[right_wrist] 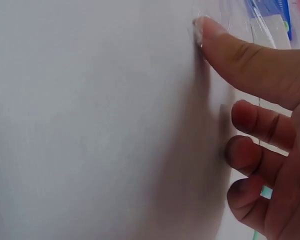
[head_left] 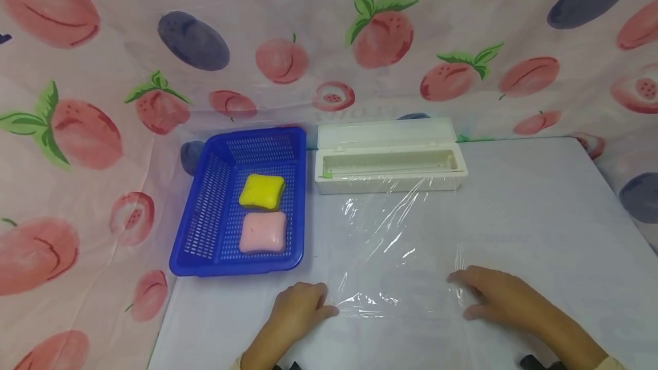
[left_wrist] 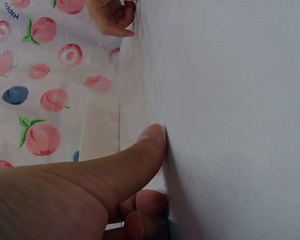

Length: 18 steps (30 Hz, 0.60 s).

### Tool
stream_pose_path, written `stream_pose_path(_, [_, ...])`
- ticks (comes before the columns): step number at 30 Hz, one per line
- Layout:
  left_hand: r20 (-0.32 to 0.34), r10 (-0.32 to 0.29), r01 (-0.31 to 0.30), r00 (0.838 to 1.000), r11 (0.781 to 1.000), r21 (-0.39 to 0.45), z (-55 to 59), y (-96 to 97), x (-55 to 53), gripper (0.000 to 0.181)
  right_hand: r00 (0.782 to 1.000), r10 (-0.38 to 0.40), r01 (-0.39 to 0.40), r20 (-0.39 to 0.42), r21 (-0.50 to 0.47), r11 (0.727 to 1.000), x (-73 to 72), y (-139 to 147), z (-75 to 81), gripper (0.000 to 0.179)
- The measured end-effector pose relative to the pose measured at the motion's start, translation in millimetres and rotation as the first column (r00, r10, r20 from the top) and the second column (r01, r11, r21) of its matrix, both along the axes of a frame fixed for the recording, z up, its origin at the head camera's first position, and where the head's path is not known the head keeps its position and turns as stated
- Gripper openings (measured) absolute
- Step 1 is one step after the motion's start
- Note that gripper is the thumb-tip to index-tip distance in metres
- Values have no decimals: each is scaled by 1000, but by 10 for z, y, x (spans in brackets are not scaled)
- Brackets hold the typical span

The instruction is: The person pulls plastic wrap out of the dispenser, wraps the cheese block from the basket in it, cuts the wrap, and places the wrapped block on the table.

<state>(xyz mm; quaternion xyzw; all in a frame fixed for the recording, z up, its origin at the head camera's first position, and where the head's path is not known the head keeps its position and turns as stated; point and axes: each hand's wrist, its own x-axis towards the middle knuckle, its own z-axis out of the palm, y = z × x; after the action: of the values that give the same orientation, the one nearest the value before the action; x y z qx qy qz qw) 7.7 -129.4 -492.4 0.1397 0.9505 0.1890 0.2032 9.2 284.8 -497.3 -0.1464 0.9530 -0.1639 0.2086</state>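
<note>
A sheet of clear plastic wrap lies on the white tabletop, stretching forward from a white wrap dispenser box whose lid stands raised. At the sheet's near left corner is my left hand; its thumb touches down there, apart from the bent fingers. On the right side, my right hand reaches to the wrap's edge with fingers and thumb spread apart. The right wrist view has its thumb tip touching the wrinkled film, the other fingers loosely bent.
Left of the dispenser stands a blue plastic basket. It holds a yellow soap-like block and a pink one. A fruit-print cloth hangs behind the table and covers the left side.
</note>
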Motion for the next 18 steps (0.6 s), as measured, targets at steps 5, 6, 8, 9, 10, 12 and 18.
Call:
stream_pose_path(5, [-2,-7,7,1000,1000,-8,12,5,12,41,1000,3,-5,25,49,999,6,28,21,60])
stream_pose_path(6, [-5,-8,8,1000,1000,-12,20,2,14,41,999,-6,4,41,50,999,4,27,25,61])
stream_pose_path(8, [-8,-9,9,1000,1000,-16,43,-10,22,40,998,-25,22,65,40,999,8,19,32,61])
stream_pose_path(9, [-9,-8,8,1000,1000,-12,64,-21,23,39,998,-24,22,61,31,999,9,17,35,61])
stream_pose_path(10, [-7,-8,8,1000,1000,-5,92,-34,24,38,998,-26,24,58,26,999,13,15,34,61])
stream_pose_path(12, [0,-7,7,1000,1000,25,185,-67,23,34,999,-24,23,46,27,999,21,9,36,61])
stream_pose_path(18, [18,-9,6,1000,986,167,761,-281,-56,25,999,-22,19,40,81,997,22,15,48,65])
